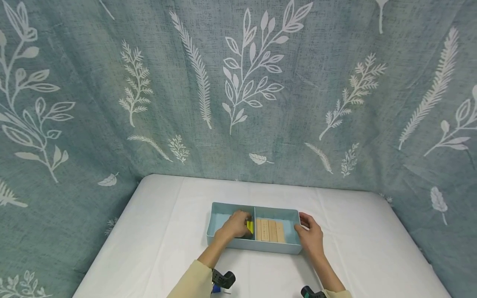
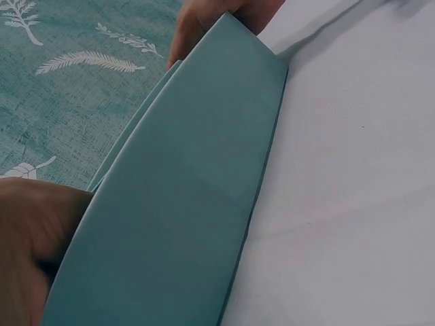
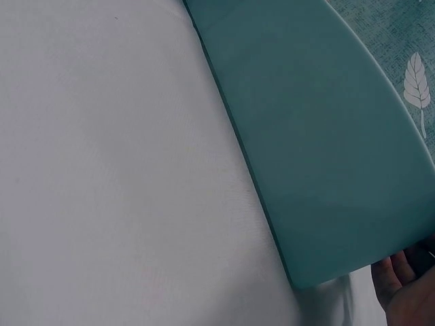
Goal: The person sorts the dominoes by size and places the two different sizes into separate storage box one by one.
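A light blue two-compartment box [image 1: 261, 246] rests on the white table. My left hand [image 1: 234, 224] reaches down into its left compartment, fingers curled about a yellow and black object [image 1: 250, 227] beside the divider. The hand covers most of that object, so its kind is unclear. At the right end wall, my right hand [image 1: 312, 239] grips the box, thumb at the rim and fingers behind the corner. Several light wooden blocks [image 1: 271, 230] stand in a row in the right compartment, against the divider. Both wrist views show mostly the box's outer front wall [image 2: 177, 170] [image 3: 326, 149].
The white-covered table [image 1: 179, 231] extends around the box. A small blue item [image 1: 216, 288] lies near the front, partly hidden by the left wrist's black camera [image 1: 223, 279]. Behind and at both sides hangs a green-blue leaf-patterned cloth [image 1: 238, 157].
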`<state>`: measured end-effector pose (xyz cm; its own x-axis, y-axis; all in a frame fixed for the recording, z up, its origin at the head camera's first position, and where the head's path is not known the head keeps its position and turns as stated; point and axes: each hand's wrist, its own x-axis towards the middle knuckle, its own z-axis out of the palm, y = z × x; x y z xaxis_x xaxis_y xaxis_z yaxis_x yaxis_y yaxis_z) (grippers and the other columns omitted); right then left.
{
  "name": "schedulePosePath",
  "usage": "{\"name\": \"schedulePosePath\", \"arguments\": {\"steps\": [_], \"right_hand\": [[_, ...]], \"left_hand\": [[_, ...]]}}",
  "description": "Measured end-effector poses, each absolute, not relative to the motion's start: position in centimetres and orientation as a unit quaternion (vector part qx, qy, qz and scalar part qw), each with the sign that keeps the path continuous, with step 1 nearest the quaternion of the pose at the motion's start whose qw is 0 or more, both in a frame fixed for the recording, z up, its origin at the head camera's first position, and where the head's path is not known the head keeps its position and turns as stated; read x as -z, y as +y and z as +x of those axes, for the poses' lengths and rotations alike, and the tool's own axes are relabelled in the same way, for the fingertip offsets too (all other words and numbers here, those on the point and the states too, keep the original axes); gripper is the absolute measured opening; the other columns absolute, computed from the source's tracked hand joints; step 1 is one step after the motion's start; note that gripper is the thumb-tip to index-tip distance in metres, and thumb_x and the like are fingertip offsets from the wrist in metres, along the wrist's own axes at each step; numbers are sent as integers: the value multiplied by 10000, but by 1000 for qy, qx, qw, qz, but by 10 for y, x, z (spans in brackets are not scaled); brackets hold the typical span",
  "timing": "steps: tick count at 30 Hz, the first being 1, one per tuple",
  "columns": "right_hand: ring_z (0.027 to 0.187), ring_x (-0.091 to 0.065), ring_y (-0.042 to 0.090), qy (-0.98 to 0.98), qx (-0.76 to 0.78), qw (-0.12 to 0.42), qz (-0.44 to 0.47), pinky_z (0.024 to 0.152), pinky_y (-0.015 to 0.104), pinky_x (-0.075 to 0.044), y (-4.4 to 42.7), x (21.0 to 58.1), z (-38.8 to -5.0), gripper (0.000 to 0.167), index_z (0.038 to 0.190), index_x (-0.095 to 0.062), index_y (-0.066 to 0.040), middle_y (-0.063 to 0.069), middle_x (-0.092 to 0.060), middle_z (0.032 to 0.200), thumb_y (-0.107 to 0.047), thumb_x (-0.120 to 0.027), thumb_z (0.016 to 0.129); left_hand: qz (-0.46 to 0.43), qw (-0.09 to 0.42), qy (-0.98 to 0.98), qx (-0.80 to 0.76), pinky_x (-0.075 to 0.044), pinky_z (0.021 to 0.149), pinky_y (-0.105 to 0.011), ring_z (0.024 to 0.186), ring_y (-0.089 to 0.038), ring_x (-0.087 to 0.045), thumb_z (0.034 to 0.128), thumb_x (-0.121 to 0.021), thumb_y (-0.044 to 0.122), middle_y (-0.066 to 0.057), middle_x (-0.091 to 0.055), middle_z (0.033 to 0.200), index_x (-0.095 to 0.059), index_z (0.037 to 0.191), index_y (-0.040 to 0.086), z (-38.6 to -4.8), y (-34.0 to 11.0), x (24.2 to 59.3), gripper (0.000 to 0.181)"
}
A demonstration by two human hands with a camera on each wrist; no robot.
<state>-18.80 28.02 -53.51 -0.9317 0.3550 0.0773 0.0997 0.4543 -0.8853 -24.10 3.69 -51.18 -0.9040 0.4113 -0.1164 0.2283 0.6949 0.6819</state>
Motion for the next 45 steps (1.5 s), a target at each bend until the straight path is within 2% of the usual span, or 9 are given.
{"name": "schedulePosePath", "arguments": {"steps": [6,15,21,27,35,45], "right_hand": [[1240,-520,394,-842,-511,118,-129,1037,477,-459,281,534,-189,470,1373,-484,57,271,-530,1345,0,-560,913],[1236,-523,390,-845,-504,123,-129,1036,479,-461,280,534,-190,476,1377,-484,51,263,-533,1344,-9,-560,910],[1238,-520,390,-847,-501,120,-130,1038,479,-459,280,534,-191,481,1380,-479,52,265,-529,1345,-9,-554,909],[1243,-514,397,-848,-500,120,-130,1041,481,-456,280,534,-192,486,1380,-477,55,269,-524,1350,-12,-553,905],[1241,-512,403,-847,-500,124,-133,1035,498,-456,281,535,-188,484,1379,-481,55,269,-526,1350,-13,-550,904],[1233,-521,402,-844,-503,126,-137,1029,502,-459,280,536,-187,483,1378,-483,55,267,-533,1343,-24,-552,906]], "left_hand": [[175,124,906,-365,-547,696,-374,828,-221,-579,746,-834,63,-103,-625,936,-607,1270,-48,-240,32,510,582],[204,65,886,-412,-531,678,-330,851,-204,-624,798,-817,127,-130,-650,1048,-606,1296,-7,-226,12,492,557],[226,15,868,-442,-520,681,-284,871,-219,-632,838,-781,150,-112,-647,1046,-600,1309,5,-203,-8,479,526],[208,-3,876,-435,-519,699,-273,890,-174,-613,829,-796,172,-23,-631,1028,-611,1298,35,-170,-33,475,523],[194,35,877,-438,-476,624,-234,818,-141,-582,805,-811,143,-36,-621,992,-611,1261,-11,-132,-70,494,521],[185,137,872,-432,-458,626,-214,739,-78,-495,743,-846,135,15,-542,926,-616,1209,-42,-105,-96,522,549]]}}
